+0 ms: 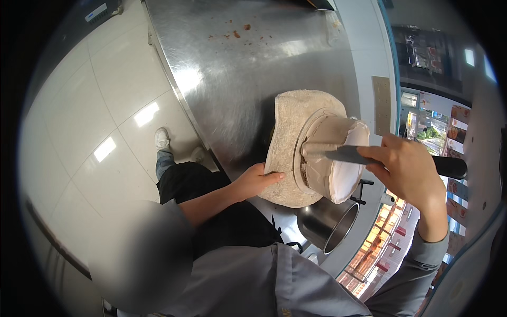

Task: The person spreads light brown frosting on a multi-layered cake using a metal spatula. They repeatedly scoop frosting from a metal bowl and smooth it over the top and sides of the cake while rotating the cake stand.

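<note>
A round cake (330, 136) stands on a thin round board on a beige towel-like cloth (287, 130). Beige cream coats its side, with dark cake showing near the base; paler cream with a ragged rim covers the top. What supports the cloth is mostly hidden, perhaps a turntable. My left hand (255, 181) grips the cloth's near edge, thumb on top and other fingers out of sight. In my right hand (408, 170) is a black-handled palette knife (348, 154). Its blade stands upright against the cake's side, marking a smooth band in the cream.
A steel bowl (317, 224) sits close beside the cloth. Brown crumbs (237, 34) dot the stainless steel worktop (237, 83). Beyond the worktop are a pale ledge (368, 59) and a window with lit shelving (376, 245). Tiled floor (91, 103) lies on the other side.
</note>
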`<state>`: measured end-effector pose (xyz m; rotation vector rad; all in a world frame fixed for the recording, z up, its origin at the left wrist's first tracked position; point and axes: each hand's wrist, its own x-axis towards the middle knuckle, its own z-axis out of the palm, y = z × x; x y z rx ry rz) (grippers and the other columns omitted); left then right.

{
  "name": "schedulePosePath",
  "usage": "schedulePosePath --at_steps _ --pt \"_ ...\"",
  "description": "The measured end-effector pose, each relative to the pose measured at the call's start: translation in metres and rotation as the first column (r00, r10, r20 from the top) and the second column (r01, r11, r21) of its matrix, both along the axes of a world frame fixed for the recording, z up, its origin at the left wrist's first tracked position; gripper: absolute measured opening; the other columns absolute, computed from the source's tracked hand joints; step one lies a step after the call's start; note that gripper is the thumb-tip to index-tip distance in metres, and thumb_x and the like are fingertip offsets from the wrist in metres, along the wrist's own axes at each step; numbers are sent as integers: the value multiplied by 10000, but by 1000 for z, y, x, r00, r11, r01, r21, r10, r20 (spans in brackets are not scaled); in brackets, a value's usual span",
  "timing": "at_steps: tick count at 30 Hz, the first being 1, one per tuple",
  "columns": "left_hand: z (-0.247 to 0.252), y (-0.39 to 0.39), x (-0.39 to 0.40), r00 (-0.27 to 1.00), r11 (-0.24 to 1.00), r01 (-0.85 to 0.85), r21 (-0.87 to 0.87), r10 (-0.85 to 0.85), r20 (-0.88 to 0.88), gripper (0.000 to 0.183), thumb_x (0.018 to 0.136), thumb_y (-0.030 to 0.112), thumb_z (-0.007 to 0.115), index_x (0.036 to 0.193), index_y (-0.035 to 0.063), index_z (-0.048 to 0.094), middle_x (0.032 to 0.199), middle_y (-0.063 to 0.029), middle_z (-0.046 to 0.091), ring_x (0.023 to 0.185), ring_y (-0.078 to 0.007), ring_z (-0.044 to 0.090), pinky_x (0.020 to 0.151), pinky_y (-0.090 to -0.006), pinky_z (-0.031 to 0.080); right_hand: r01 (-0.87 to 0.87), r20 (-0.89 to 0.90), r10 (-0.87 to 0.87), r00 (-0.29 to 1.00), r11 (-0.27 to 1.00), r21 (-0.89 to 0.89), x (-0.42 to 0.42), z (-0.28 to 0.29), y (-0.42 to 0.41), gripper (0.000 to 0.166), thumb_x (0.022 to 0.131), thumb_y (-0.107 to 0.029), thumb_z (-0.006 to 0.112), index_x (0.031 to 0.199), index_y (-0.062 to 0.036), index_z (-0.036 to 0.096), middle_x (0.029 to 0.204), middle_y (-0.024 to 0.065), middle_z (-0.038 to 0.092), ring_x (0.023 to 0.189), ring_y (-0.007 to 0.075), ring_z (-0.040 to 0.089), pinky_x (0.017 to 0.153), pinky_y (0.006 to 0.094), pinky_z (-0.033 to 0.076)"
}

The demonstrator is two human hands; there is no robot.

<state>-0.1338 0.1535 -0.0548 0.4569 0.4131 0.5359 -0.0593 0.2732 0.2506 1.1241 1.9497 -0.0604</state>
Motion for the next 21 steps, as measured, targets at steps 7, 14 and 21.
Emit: schedulePosePath --at_steps 7,14,21 --pt "-3 -2 4 1000 1000 18 15 -18 -16 334 898 178 546 1175 -7 533 1101 -63 592 1001 -126 539 889 -289 417 28 41 -28 999 1000 10 8 -1 10 198 746 -169 654 942 -142 669 764 110 579 663 288 608 595 378 486" --pt "-5 -4 5 1000 999 -7 40 8 -17 347 874 195 573 1147 -18 554 1056 -84 621 952 -132 573 853 -279 439 -18 35 15 999 994 111 25 -10 21 194 773 -196 629 956 -138 663 761 109 575 675 290 609 593 375 487" --pt "-7 3 3 994 989 -5 145 20 -104 337 857 216 597 1098 -20 586 997 -84 639 904 -128 585 814 -276 451 201 37 -202 979 979 30 24 -10 40 162 810 -156 572 905 -73 674 741 154 636 676 300 616 638 373 491"
